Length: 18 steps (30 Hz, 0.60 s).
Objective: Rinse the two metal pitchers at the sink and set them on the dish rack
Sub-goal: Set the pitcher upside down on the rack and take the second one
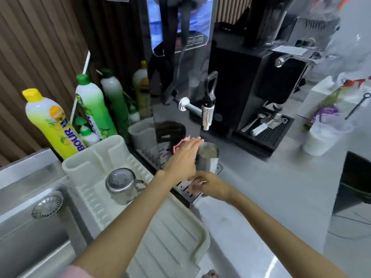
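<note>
The sink point(30, 227) sits left of the rack point(96, 163), where one pitcher point(120, 185) lies upturned. The other pitcher point(207, 157) stands upright on the drip tray point(188, 189). Left hand point(183, 159), fingers point(193, 141) straight and together, touches its rim; right hand point(212, 187) seems clamped on its base, blurred.

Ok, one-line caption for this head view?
Both hands, left hand and right hand, reach the upright steel pitcher under the dispenser; another steel pitcher sits inverted on the white rack.
</note>
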Each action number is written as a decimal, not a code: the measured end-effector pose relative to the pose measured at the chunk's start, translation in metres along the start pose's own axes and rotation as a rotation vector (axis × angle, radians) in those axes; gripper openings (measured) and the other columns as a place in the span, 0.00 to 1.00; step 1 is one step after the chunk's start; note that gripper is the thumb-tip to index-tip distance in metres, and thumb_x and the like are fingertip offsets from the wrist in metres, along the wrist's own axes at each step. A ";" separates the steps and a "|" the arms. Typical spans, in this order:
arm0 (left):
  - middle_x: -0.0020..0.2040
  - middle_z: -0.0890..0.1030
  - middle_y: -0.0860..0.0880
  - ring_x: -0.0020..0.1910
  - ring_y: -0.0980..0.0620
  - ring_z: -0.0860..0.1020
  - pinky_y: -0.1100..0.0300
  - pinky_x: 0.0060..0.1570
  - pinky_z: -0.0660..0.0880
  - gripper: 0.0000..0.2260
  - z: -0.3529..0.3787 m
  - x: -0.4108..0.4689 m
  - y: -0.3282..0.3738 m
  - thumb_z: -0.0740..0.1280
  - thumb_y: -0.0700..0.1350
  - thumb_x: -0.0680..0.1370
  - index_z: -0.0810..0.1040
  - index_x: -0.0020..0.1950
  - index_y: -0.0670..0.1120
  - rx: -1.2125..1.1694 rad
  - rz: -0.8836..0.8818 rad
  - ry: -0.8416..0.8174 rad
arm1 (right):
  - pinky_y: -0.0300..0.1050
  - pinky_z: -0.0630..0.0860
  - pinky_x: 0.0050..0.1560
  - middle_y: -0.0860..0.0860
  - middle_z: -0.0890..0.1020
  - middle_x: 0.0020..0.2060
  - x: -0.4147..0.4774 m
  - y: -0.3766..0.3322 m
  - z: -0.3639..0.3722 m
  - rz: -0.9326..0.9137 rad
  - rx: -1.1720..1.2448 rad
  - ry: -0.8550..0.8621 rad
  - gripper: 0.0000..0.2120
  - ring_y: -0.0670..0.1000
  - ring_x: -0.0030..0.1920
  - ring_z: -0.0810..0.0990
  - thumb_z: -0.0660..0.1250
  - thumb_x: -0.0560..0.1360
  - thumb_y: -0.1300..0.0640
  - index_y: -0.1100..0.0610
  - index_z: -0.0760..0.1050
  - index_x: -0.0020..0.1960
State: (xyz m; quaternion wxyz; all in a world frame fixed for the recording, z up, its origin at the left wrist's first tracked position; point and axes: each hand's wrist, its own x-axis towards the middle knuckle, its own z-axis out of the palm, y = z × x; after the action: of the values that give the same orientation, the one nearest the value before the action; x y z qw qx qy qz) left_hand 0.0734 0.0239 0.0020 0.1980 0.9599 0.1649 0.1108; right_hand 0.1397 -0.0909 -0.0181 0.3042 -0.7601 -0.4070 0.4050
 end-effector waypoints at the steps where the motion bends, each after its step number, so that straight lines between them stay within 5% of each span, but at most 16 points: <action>1: 0.79 0.52 0.47 0.78 0.50 0.49 0.60 0.76 0.47 0.36 0.004 0.012 -0.003 0.59 0.30 0.72 0.50 0.77 0.43 0.111 0.004 -0.067 | 0.38 0.75 0.42 0.52 0.77 0.47 -0.005 0.009 -0.006 0.038 0.078 0.030 0.15 0.54 0.50 0.79 0.63 0.73 0.60 0.57 0.72 0.59; 3: 0.79 0.47 0.46 0.78 0.48 0.45 0.54 0.77 0.47 0.38 0.016 0.024 -0.009 0.62 0.34 0.72 0.46 0.77 0.42 0.318 -0.029 -0.210 | 0.41 0.76 0.44 0.54 0.79 0.51 -0.012 0.023 -0.013 0.082 0.213 0.073 0.18 0.52 0.49 0.80 0.61 0.74 0.61 0.55 0.68 0.64; 5: 0.78 0.54 0.43 0.77 0.45 0.52 0.53 0.76 0.53 0.35 0.027 0.022 -0.010 0.65 0.35 0.71 0.54 0.75 0.41 0.317 -0.073 -0.230 | 0.42 0.76 0.44 0.55 0.80 0.54 -0.016 0.031 -0.016 0.097 0.344 0.112 0.19 0.49 0.45 0.81 0.59 0.75 0.63 0.54 0.68 0.65; 7: 0.69 0.68 0.43 0.70 0.43 0.65 0.55 0.70 0.62 0.30 0.031 0.015 -0.005 0.67 0.35 0.67 0.64 0.68 0.43 0.199 -0.104 -0.071 | 0.43 0.77 0.45 0.53 0.79 0.54 -0.019 0.032 -0.017 0.106 0.450 0.157 0.17 0.49 0.47 0.80 0.60 0.77 0.58 0.52 0.68 0.65; 9: 0.64 0.73 0.43 0.64 0.42 0.71 0.53 0.64 0.67 0.30 0.031 0.008 0.005 0.67 0.35 0.67 0.64 0.68 0.45 0.113 -0.167 0.051 | 0.44 0.77 0.48 0.51 0.78 0.55 -0.019 0.030 -0.016 0.108 0.488 0.176 0.17 0.50 0.52 0.78 0.61 0.76 0.51 0.51 0.70 0.65; 12: 0.63 0.75 0.40 0.62 0.40 0.73 0.50 0.59 0.72 0.27 0.021 -0.004 0.027 0.68 0.37 0.70 0.65 0.69 0.41 -0.223 -0.467 0.035 | 0.45 0.76 0.49 0.51 0.79 0.56 -0.014 0.024 -0.009 0.146 0.506 0.181 0.19 0.51 0.57 0.77 0.58 0.76 0.43 0.53 0.76 0.59; 14: 0.55 0.79 0.43 0.55 0.44 0.76 0.56 0.50 0.72 0.17 0.016 -0.014 0.036 0.69 0.41 0.72 0.74 0.60 0.41 -0.446 -0.635 -0.055 | 0.45 0.74 0.48 0.51 0.80 0.54 -0.011 0.019 -0.004 0.189 0.553 0.236 0.19 0.51 0.57 0.77 0.58 0.75 0.41 0.54 0.78 0.54; 16: 0.43 0.80 0.49 0.49 0.48 0.75 0.57 0.46 0.72 0.07 0.016 -0.025 0.042 0.68 0.39 0.73 0.79 0.50 0.45 -0.674 -0.701 -0.096 | 0.41 0.71 0.42 0.49 0.81 0.45 -0.010 0.014 0.000 0.188 0.586 0.303 0.16 0.47 0.49 0.77 0.60 0.75 0.44 0.54 0.78 0.47; 18: 0.41 0.79 0.49 0.49 0.49 0.76 0.55 0.53 0.73 0.15 0.022 -0.035 0.049 0.64 0.36 0.73 0.79 0.59 0.47 -0.825 -0.716 -0.133 | 0.39 0.70 0.39 0.48 0.77 0.36 -0.008 0.012 0.002 0.180 0.610 0.361 0.11 0.45 0.40 0.74 0.63 0.75 0.50 0.53 0.76 0.38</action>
State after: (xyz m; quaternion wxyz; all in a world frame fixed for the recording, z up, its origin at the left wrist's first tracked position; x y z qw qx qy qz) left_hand 0.0604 -0.0383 -0.0024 0.5931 0.6914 0.4113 0.0311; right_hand 0.1394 -0.1039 -0.0261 0.5471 -0.7263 -0.1387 0.3923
